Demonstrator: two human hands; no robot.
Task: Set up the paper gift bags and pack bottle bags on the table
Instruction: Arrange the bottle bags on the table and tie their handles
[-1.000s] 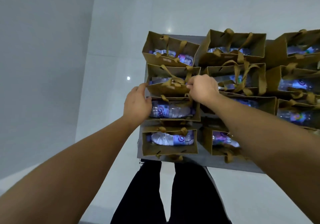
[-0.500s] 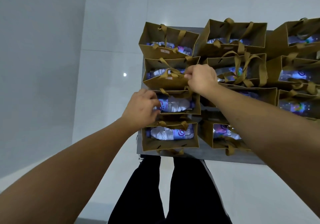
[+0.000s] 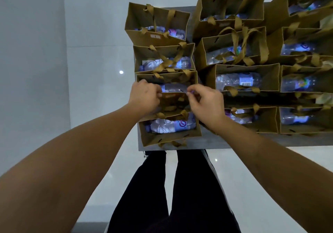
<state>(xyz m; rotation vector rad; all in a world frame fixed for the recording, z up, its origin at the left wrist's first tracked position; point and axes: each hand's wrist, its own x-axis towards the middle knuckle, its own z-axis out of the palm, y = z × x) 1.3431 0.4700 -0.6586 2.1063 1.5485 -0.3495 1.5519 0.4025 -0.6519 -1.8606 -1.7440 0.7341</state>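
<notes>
A: What are the hands doing?

B: The left hand and right hand each pinch the near rim of the third open brown paper gift bag in the left column, fingers curled on the paper, probably to spread its mouth square.

A: And its contents?

B: A clear plastic water bottle lies inside, at twelve o'clock from the hands.

A: The surroundings?

B: Bags crowd a grey table; glossy white floor tiles spread at nine o'clock.
</notes>
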